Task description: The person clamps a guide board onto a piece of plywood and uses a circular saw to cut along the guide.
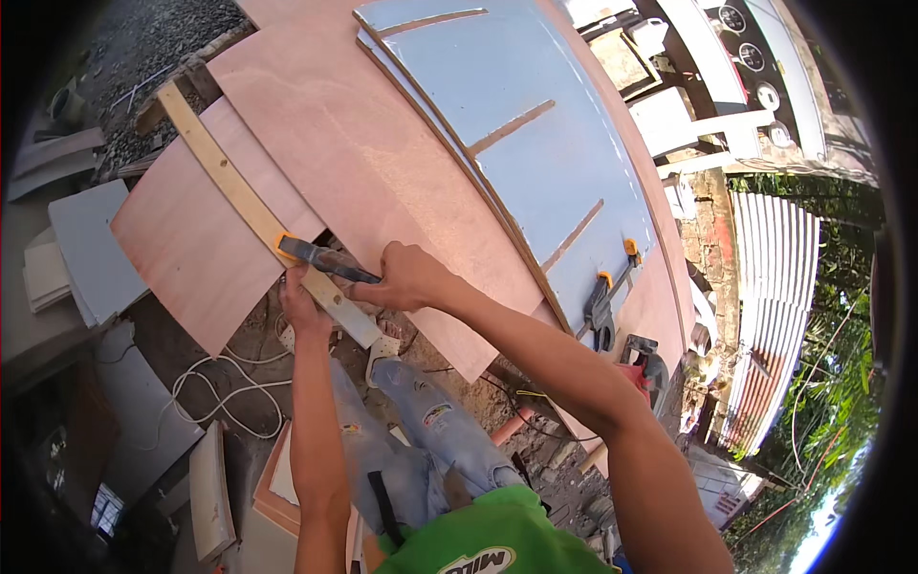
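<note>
A long, narrow wooden strip (pixel 225 177) with a few holes along it lies across a reddish plywood sheet (pixel 182 258). A black bar clamp (pixel 330 258) with an orange pad sits across the strip near the sheet's edge. My right hand (pixel 409 277) is closed round the clamp's rear end. My left hand (pixel 306 306) is closed at the strip's near edge, just below the orange pad; its fingertips are partly hidden there. The strip's lower end reaches toward my knees, by a pale bracket-like piece (pixel 382 352).
A large plywood panel (pixel 325 124) carries a light-blue board (pixel 507 77) with narrow slots. Another clamp (pixel 601 311) and a red-and-black tool (pixel 645 368) rest at its right end. White cord (pixel 229 383) loops on the ground at left, near loose boards (pixel 210 488).
</note>
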